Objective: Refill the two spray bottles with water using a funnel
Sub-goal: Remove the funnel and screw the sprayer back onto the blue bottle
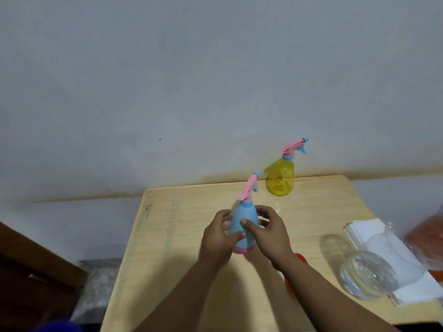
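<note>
Hands at centre: your left hand and right hand wrap the blue spray bottle from opposite sides, fingers curled on its body, both thumbs on the near face. It stands upright on the pale wooden surface, pink trigger head still fitted. The yellow spray bottle stands well apart at the far edge, against the grey wall. To your right lie a clear glass jug and white napkins. An orange item shows beneath your right forearm.
</note>
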